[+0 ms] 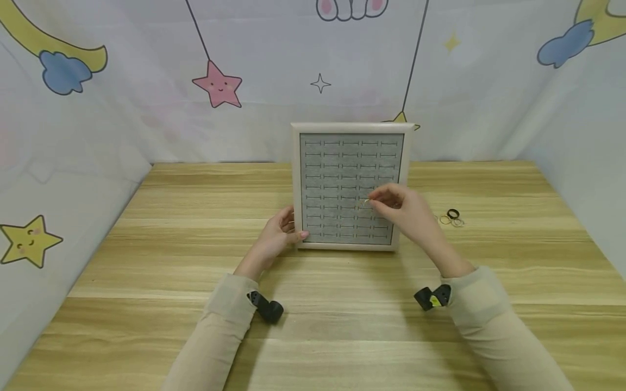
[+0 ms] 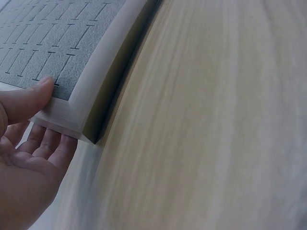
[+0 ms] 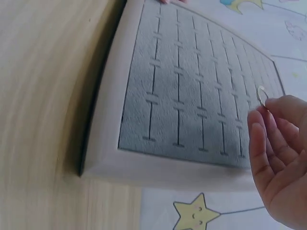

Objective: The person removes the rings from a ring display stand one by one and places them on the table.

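A ring display board [image 1: 332, 187] with a pale frame and a grey slotted felt face stands propped up on the table in the head view. My left hand [image 1: 276, 236] grips its lower left edge, the thumb on the front and the fingers behind, as the left wrist view also shows. In front of the felt, my right hand [image 1: 403, 209] pinches a thin gold ring [image 3: 262, 96] between thumb and fingertips. Whether the ring touches the felt I cannot tell. The visible slots in the felt [image 3: 192, 86] hold no rings.
Several loose rings, among them a black ring [image 1: 453, 214] and a gold ring [image 1: 444, 219], lie on the wooden table [image 1: 205, 206] right of the board. Behind it hangs a white cloth [image 1: 264, 108] printed with stars and moons. Each sleeve carries a black wrist camera [image 1: 266, 308].
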Available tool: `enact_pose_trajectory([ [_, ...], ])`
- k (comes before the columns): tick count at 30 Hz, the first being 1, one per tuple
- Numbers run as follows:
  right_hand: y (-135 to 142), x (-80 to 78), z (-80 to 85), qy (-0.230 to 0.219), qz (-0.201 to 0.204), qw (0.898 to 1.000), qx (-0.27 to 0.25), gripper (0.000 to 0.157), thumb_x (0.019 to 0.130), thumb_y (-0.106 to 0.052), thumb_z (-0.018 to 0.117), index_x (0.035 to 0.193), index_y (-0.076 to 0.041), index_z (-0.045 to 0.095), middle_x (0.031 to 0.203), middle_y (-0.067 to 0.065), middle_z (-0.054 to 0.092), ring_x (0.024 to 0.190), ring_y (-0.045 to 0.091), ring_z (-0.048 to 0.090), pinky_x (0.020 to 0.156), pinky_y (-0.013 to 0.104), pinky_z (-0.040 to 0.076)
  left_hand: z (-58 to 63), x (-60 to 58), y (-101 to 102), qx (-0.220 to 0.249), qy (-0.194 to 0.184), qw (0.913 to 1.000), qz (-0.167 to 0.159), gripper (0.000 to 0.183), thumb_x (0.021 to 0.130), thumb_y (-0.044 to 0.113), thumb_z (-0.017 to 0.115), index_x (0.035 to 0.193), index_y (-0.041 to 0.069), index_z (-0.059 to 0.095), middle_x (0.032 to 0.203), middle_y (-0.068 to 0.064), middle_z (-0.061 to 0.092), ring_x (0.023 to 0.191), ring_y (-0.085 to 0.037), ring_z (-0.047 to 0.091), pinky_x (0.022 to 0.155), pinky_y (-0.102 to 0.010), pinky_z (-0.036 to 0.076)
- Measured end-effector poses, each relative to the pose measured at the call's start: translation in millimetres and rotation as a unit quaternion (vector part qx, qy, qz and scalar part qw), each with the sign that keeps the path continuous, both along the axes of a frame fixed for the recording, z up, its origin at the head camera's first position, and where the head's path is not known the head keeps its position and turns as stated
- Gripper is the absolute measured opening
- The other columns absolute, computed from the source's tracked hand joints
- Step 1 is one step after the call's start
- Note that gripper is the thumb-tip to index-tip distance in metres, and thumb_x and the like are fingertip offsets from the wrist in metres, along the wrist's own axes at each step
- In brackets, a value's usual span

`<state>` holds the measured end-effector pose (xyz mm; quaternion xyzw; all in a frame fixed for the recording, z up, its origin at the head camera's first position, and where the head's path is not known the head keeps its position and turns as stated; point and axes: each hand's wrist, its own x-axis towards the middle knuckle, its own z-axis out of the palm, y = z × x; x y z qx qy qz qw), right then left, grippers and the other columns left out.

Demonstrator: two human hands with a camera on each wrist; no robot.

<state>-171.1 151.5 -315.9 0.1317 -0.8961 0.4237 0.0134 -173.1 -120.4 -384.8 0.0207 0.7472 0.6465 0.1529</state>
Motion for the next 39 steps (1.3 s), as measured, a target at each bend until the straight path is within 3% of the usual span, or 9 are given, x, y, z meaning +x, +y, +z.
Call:
enact_pose_trajectory([
  [5, 17, -1.5, 2.3, 0.033, -0.063, 0.997, -0.028, 0.022, 0.093, -0.020, 0.061, 0.108, -0.004, 0.066, 0.099, 0.011, 0.069, 0.075, -0.004, 0.056, 0.066, 0.012, 0.047, -0.5, -0.2, 1, -0.002, -0.002, 1.0000, 0.003, 0.076, 0.087, -0.003, 0.063, 0.151, 0.005, 0.023, 0.151, -0.017, 0.036, 0.139, -0.033, 0.038, 0.114, -0.044, 0.034],
  [12, 47, -8.5, -5.1, 0.052, -0.140, 0.987, -0.064, 0.029, 0.094, -0.025, 0.060, 0.110, 0.000, 0.065, 0.083, -0.023, 0.057, 0.072, -0.012, 0.054, 0.063, 0.007, 0.047, -0.4, -0.1, 1, -0.002, -0.001, 1.0000, 0.004, 0.075, 0.087, -0.004, 0.063, 0.150, 0.005, 0.024, 0.151, -0.017, 0.037, 0.138, -0.033, 0.039, 0.114, -0.044, 0.035],
  [14, 56, -9.5, -9.1, 0.050, -0.157, 0.985, -0.058, 0.030, 0.095, -0.024, 0.058, 0.111, 0.001, 0.065, 0.084, -0.021, 0.057, 0.070, -0.014, 0.053, 0.062, 0.006, 0.046, -0.5, -0.3, 1, -0.002, -0.002, 1.0000, 0.005, 0.075, 0.087, -0.004, 0.063, 0.150, 0.005, 0.023, 0.151, -0.017, 0.037, 0.139, -0.033, 0.038, 0.114, -0.044, 0.034],
  [17, 66, -10.4, -15.6, 0.042, -0.170, 0.984, -0.033, 0.030, 0.095, -0.021, 0.057, 0.110, 0.002, 0.066, 0.090, 0.000, 0.066, 0.068, -0.013, 0.053, 0.059, 0.006, 0.045, -0.6, -0.2, 1, -0.002, -0.003, 1.0000, 0.005, 0.076, 0.087, -0.004, 0.063, 0.151, 0.005, 0.023, 0.151, -0.018, 0.036, 0.139, -0.033, 0.038, 0.115, -0.043, 0.034],
  [20, 73, -10.7, -22.1, 0.028, -0.164, 0.986, 0.017, 0.029, 0.095, -0.019, 0.055, 0.110, 0.004, 0.066, 0.099, 0.022, 0.067, 0.073, 0.006, 0.063, 0.058, 0.009, 0.044, -1.0, -0.4, 1, -0.003, -0.003, 1.0000, 0.005, 0.076, 0.087, -0.004, 0.063, 0.151, 0.005, 0.023, 0.151, -0.018, 0.036, 0.139, -0.033, 0.038, 0.115, -0.043, 0.034],
  [23, 78, -11.5, -27.9, 0.002, -0.146, 0.987, 0.066, 0.027, 0.094, -0.015, 0.055, 0.108, 0.006, 0.065, 0.103, 0.028, 0.066, 0.085, 0.032, 0.066, 0.063, 0.019, 0.047, -1.2, -0.3, 1, -0.005, -0.003, 1.0000, 0.005, 0.076, 0.087, -0.003, 0.063, 0.151, 0.005, 0.022, 0.151, -0.018, 0.036, 0.139, -0.034, 0.037, 0.115, -0.043, 0.034],
  [25, 80, -12.3, -31.3, -0.023, -0.132, 0.987, 0.092, 0.026, 0.094, -0.014, 0.055, 0.107, 0.006, 0.064, 0.104, 0.029, 0.066, 0.094, 0.039, 0.063, 0.068, 0.030, 0.049, -1.2, -0.4, 1, -0.005, -0.003, 1.0000, 0.005, 0.077, 0.087, -0.003, 0.063, 0.151, 0.004, 0.022, 0.151, -0.018, 0.036, 0.139, -0.034, 0.037, 0.115, -0.043, 0.033],
  [29, 82, -13.9, -36.0, -0.079, -0.117, 0.982, 0.128, 0.026, 0.094, -0.015, 0.054, 0.108, 0.005, 0.063, 0.106, 0.028, 0.065, 0.097, 0.039, 0.060, 0.079, 0.046, 0.047, -0.7, -0.6, 1, -0.007, -0.004, 0.9999, 0.006, 0.077, 0.087, -0.002, 0.063, 0.151, 0.004, 0.021, 0.151, -0.018, 0.036, 0.139, -0.034, 0.037, 0.115, -0.043, 0.033],
  [39, 88, -14.8, -42.8, -0.129, -0.098, 0.973, 0.166, 0.029, 0.091, -0.020, 0.058, 0.106, 0.004, 0.063, 0.101, 0.023, 0.065, 0.091, 0.033, 0.059, 0.077, 0.043, 0.046, -1.0, -0.8, 0, -0.010, -0.004, 0.9999, 0.005, 0.076, 0.087, -0.002, 0.063, 0.151, 0.005, 0.022, 0.151, -0.017, 0.036, 0.139, -0.033, 0.037, 0.115, -0.044, 0.033],
])
